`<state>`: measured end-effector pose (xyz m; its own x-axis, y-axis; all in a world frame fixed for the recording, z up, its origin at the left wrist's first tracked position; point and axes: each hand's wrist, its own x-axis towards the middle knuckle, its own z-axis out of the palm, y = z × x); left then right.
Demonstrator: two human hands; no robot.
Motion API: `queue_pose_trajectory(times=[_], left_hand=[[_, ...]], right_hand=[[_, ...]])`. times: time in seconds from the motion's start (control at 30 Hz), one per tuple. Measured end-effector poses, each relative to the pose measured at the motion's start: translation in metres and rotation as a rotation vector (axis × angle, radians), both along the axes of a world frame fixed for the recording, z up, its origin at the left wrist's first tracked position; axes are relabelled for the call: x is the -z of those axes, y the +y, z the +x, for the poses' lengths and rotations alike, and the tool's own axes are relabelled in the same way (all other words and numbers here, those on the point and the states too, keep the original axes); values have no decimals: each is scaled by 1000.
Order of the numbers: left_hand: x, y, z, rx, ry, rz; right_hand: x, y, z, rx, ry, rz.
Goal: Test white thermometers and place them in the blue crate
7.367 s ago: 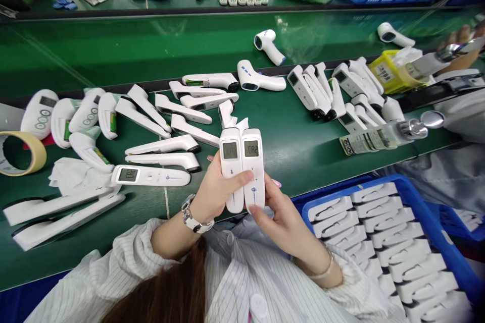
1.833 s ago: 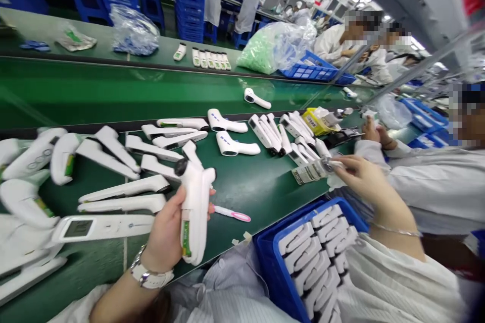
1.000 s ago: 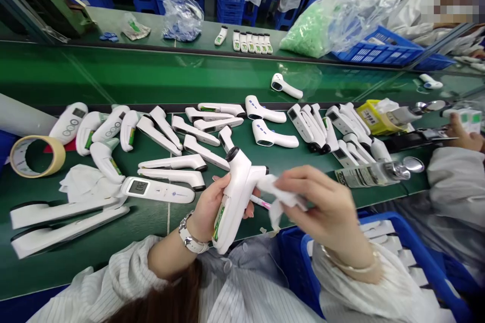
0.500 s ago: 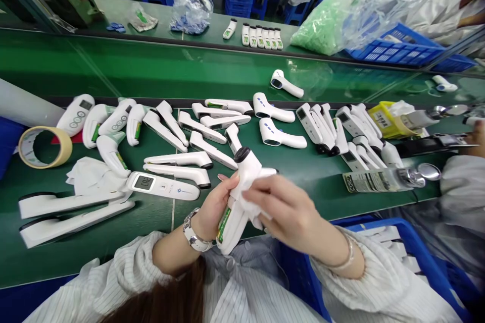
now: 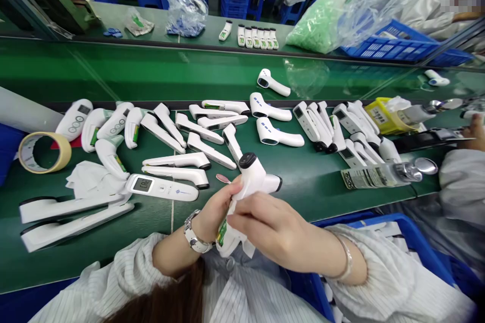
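My left hand (image 5: 210, 214) is closed around a white infrared thermometer (image 5: 254, 175). Its dark-capped head points up and away from me. Green shows in the open side of its handle, near my left wrist. Pinched in my right hand (image 5: 273, 229) is a white cloth (image 5: 248, 248), pressed against the thermometer's handle; the fingers hide part of both. Just left of my hands lies another thermometer (image 5: 166, 187) with a lit display. Two long white thermometers (image 5: 71, 209) rest at the far left by a crumpled white cloth (image 5: 89, 177).
Several white thermometers (image 5: 206, 149) lie across the green bench, with a tape roll (image 5: 62, 154) at left. On the right are a pump bottle (image 5: 373, 177) and a yellow bin (image 5: 384, 116). A blue crate (image 5: 413, 227) sits below the bench edge. Another person's hand (image 5: 475, 131) is at far right.
My right hand has moved left and down along the thermometer's handle with the cloth. More of the thermometer's head now shows. Another thermometer on the back belt has shifted left.
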<state>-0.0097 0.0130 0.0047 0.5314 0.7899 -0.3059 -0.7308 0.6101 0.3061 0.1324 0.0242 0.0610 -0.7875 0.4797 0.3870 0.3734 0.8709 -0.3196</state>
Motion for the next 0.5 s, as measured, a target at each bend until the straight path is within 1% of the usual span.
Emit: queue_pose_trajectory(times=[0.03,0.1,0.13,0.17,0.2,0.27,0.3,0.33,0.4,0.43,0.47,0.5], left_hand=[[0,0,0,22,2,16],[1,-1,-1,139,11,59],[1,-1,-1,177,9,68],[1,-1,-1,181,2,60],[1,-1,-1,157,-8,35],[1,-1,-1,57,-35,-27],[1,-1,-1,29,-44,-37],[1,-1,-1,47,-44,-19],[1,-1,-2,152,-27,66],[1,-1,-3,182,-19,90],[1,-2,-3,187,-17,83],[0,-2,-3,163,-25,46]], right_hand=[[-1,0,1,-4,1,10],[-2,0,3,98,60,49],[-2,-1,4,149,89,54],[-2,-2,4,172,99,45],[-1,-3,5,155,90,32],[0,-6,5,57,39,8],[0,-7,5,27,26,9],[0,-7,6,37,34,23],[1,-6,6,143,81,63],[0,-6,6,184,105,77],[0,-6,6,182,112,81],[-1,-6,5,135,99,75]])
